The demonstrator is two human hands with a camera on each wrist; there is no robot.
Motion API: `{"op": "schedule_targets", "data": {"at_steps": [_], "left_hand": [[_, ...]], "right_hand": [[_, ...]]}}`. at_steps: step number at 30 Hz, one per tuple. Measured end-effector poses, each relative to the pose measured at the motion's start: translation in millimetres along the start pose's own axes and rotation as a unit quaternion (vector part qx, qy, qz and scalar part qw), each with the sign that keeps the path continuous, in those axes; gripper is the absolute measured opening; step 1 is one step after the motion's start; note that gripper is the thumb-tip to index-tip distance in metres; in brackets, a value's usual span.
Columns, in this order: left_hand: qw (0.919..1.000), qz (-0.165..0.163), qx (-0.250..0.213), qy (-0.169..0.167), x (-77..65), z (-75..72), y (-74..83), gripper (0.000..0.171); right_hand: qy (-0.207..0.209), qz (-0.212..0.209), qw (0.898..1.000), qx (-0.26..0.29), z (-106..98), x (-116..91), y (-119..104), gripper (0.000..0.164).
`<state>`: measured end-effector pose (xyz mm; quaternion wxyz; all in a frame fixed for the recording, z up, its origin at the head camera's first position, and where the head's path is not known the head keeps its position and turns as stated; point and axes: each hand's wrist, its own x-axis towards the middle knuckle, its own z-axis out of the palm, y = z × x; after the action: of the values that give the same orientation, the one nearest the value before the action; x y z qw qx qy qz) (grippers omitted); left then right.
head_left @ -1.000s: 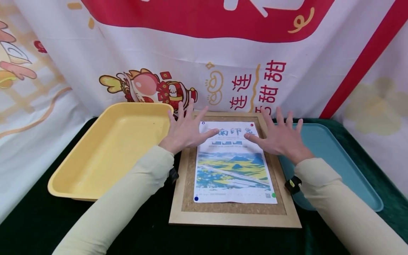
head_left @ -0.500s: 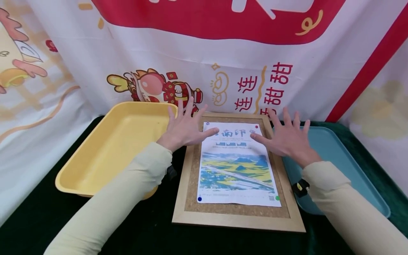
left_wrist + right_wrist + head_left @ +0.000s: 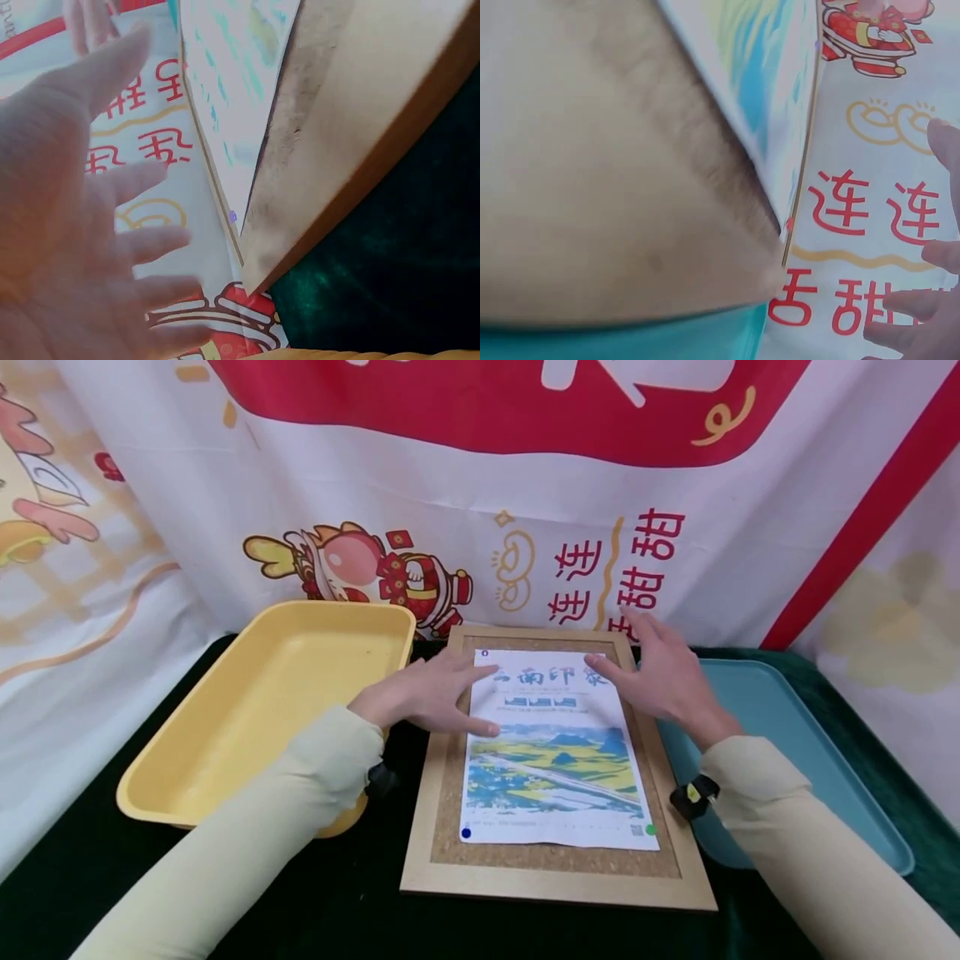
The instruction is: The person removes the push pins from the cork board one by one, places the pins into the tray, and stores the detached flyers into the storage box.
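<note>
A printed poster (image 3: 555,760) with a landscape picture lies on a wood-framed cork board (image 3: 555,860). Pins mark its corners: dark blue (image 3: 466,832) lower left, green (image 3: 651,830) lower right, a small purple pin (image 3: 232,217) upper left and a red pin (image 3: 789,223) upper right. My left hand (image 3: 431,695) is over the board's left side, thumb and fingers apart, fingertips over the poster's left edge. Over the upper right corner is my right hand (image 3: 663,681), its thumb covering the red pin in the head view. Neither hand holds anything.
A yellow tray (image 3: 225,777) stands left of the board, and a blue tray (image 3: 795,752) lies to the right, partly behind my right forearm. Dark green cloth (image 3: 315,902) covers the table. Behind hangs a white and red printed banner (image 3: 450,485).
My left hand has turned from pointing away to pointing right and come lower and nearer. The fingers of my right hand, spread before, have drawn together. Board and poster have stayed put.
</note>
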<state>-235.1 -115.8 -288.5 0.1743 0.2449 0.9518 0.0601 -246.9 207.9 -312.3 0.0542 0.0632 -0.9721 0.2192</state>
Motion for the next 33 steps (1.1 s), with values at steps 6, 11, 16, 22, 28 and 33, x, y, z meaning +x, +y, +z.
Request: {"op": "schedule_targets", "data": {"at_steps": [6,11,16,22,28,33], "left_hand": [[0.9968,0.024,-0.017,-0.074,-2.8,10.7,4.0,0.100],[0.9945,0.021,-0.032,-0.098,-2.5,22.5,4.7,0.103],[0.9931,0.023,-0.034,-0.110,0.8,27.7,5.6,0.106],[0.9925,0.022,-0.020,-0.118,0.7,29.0,7.7,0.109],[0.9941,0.012,-0.014,-0.107,-0.4,29.9,3.2,0.110],[0.9948,-0.002,-0.013,-0.101,-3.5,29.7,0.6,0.110]], "right_hand": [[-0.006,0.001,0.999,0.050,-1,5,-7,0.099],[-0.013,0.016,0.997,0.070,4,10,-12,0.097],[-0.017,0.030,0.995,0.093,6,12,-20,0.092],[-0.023,0.021,0.992,0.120,12,19,-28,0.086],[-0.030,0.029,0.986,0.161,23,35,-44,0.078],[-0.035,0.020,0.983,0.179,34,46,-56,0.073]]}}
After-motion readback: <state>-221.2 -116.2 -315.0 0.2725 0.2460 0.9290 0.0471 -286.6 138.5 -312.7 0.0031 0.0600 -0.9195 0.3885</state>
